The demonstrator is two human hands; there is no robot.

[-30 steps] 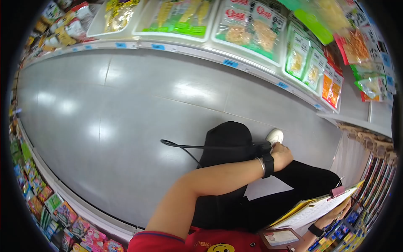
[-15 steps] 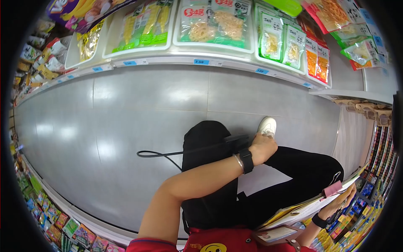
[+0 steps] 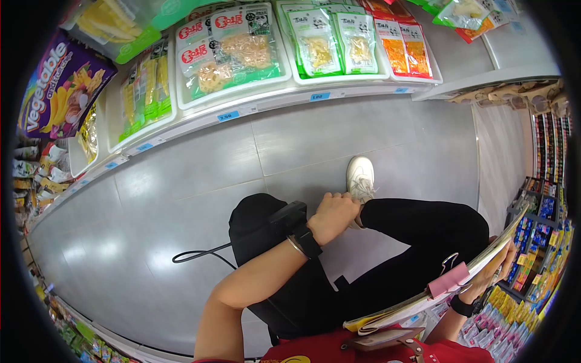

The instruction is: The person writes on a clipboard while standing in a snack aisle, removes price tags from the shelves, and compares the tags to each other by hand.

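My left hand (image 3: 334, 216) is curled closed, seen from the back, above the floor and beside the white shoe (image 3: 361, 175). Its palm side is hidden, so whatever it may hold does not show. On that wrist are a black strap (image 3: 307, 242) and a silver bracelet, with a black box-shaped device (image 3: 287, 218) and cable next to them, over my knee. My right hand (image 3: 497, 266) grips the outer edge of a stack of papers (image 3: 399, 311), seen nearly edge-on. A pink binder clip (image 3: 448, 279) holds the stack's upper edge.
Ahead runs a shelf edge (image 3: 248, 111) with blue price tags and white trays of packaged food (image 3: 233, 51). A purple vegetable chips bag (image 3: 63, 91) stands at left. Grey tiled floor (image 3: 181, 181) lies below. Racks of small goods (image 3: 532, 242) stand at right.
The view has turned and shifted, so the purple bag shows more fully. My left hand appears further left, nearer the ankle. My right hand still grips the papers.
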